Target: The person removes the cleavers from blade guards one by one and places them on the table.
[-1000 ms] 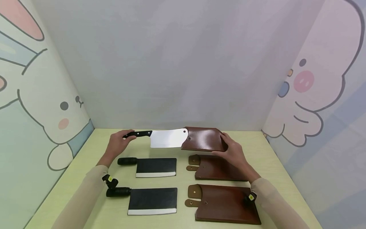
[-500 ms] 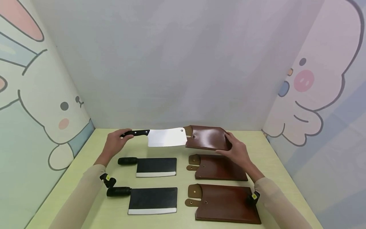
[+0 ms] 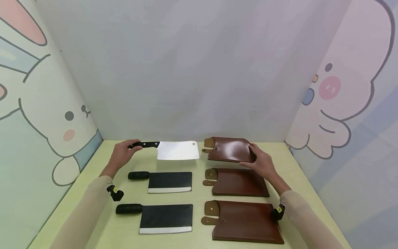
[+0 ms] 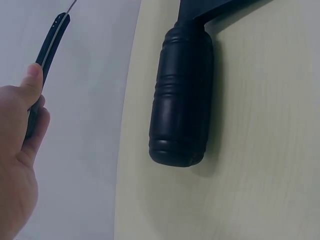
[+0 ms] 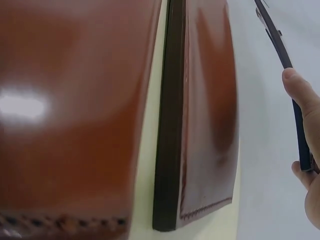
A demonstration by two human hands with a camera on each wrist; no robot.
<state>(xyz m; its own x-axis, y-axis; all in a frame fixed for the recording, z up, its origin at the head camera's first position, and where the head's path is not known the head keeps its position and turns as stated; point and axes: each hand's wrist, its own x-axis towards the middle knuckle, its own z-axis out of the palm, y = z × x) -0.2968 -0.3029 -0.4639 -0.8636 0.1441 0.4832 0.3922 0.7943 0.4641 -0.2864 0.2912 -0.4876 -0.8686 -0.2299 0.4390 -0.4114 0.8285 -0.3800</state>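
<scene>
My left hand (image 3: 121, 154) grips the black riveted handle of a cleaver (image 3: 178, 150) with a bright silver blade, held over the back of the table. In the left wrist view the thumb presses on that handle (image 4: 52, 45). To the right, my right hand (image 3: 262, 160) pinches the far end of a brown leather sheath (image 3: 231, 148), raised above the table too. A small gap separates the blade's tip from the sheath's strap end. In the right wrist view the sheath (image 5: 278, 40) shows edge-on between thumb and fingers.
Two dark-bladed cleavers, a middle one (image 3: 170, 180) and a front one (image 3: 166, 216), lie on the left of the pale table (image 3: 174, 243). Flat on the right lie a middle sheath (image 3: 239, 181) and a front sheath (image 3: 247, 221). A grey wall (image 3: 192, 69) stands behind.
The cleaver's tip has come away from the sheath: the cleaver has shifted left and the sheath right. The sheath's strap and tab now show. The other cleavers and sheaths stay put.
</scene>
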